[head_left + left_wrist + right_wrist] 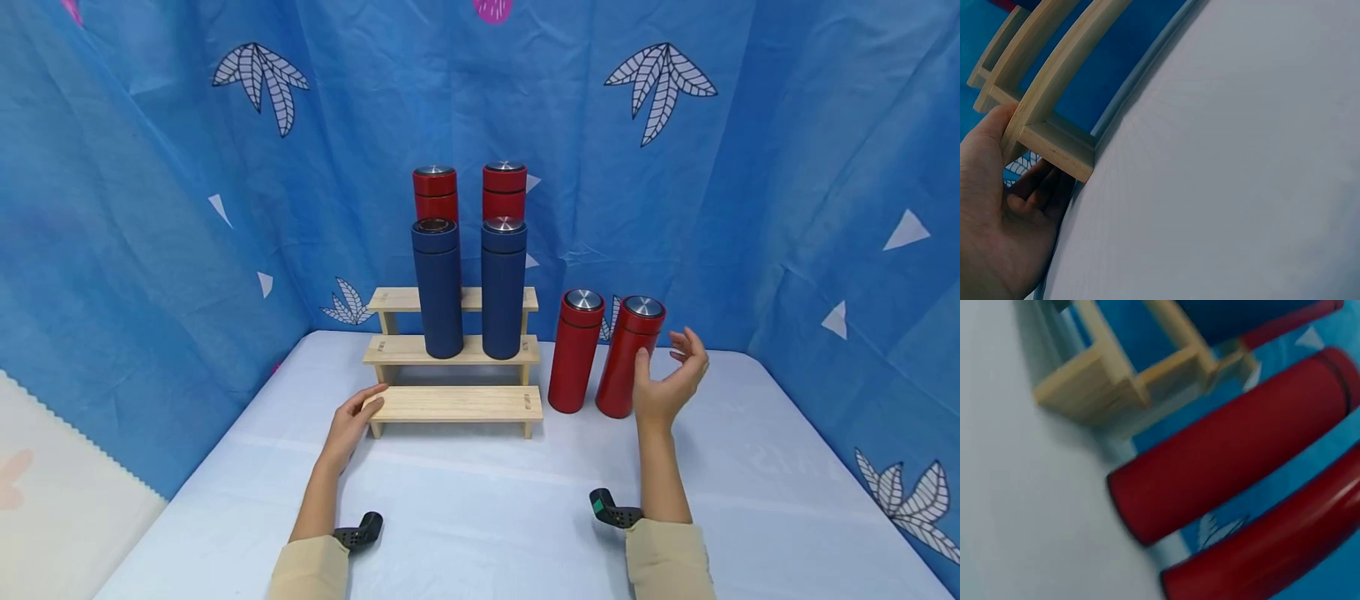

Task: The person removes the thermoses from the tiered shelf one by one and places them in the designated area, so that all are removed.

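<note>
Beige cloth sleeves [309,571] lie nearest, a black wrist device [360,533] at each cuff, over a white cloth-covered surface [480,517]. My left hand [349,422] grips the left end of the lowest board of a three-tier pale wooden stand [453,404], thumb against the board, fingers curled below. My right hand [666,392] is spread, thumb well apart from the fingers, just beside a glossy red cylindrical bottle [627,367]; I can't tell whether my thumb touches it. Left of that hand, past this bottle, stands a matte red cylindrical bottle [573,358]. Beyond and between my hands, two navy-blue cylindrical bottles [438,292] stand on the middle tier, with two more red bottles [435,196] behind them.

If my right hand closes off-centre, I could knock the glossy bottle into its neighbour; a tug from my left could rock the stand and topple its tall load.

The blue bottles hide the rear ones' bases. My right-wrist view is blurred, shows no hand, and cuts off the glossy bottle.
</note>
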Action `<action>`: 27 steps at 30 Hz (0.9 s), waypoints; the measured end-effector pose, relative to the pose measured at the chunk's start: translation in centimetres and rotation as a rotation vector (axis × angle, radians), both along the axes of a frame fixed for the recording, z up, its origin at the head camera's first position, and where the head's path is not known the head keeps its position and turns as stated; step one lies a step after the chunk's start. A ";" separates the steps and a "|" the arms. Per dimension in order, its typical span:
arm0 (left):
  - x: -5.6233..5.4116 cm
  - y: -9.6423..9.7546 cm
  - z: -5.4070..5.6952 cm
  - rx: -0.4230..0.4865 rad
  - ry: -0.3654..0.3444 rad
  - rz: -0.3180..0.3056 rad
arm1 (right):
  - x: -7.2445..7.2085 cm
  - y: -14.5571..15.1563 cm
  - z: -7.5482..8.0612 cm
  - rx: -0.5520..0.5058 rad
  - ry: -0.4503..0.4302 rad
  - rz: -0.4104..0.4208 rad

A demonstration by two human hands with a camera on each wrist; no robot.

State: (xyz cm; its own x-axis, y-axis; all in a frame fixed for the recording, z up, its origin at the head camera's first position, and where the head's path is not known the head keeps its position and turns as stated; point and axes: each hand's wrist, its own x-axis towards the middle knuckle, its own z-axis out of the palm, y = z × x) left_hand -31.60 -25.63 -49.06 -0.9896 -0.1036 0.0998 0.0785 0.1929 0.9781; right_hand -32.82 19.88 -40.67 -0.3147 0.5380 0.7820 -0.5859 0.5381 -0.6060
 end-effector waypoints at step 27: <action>0.1 0.1 0.2 0.007 0.004 0.004 | -4.7 -13.9 6.5 0.352 -0.257 0.606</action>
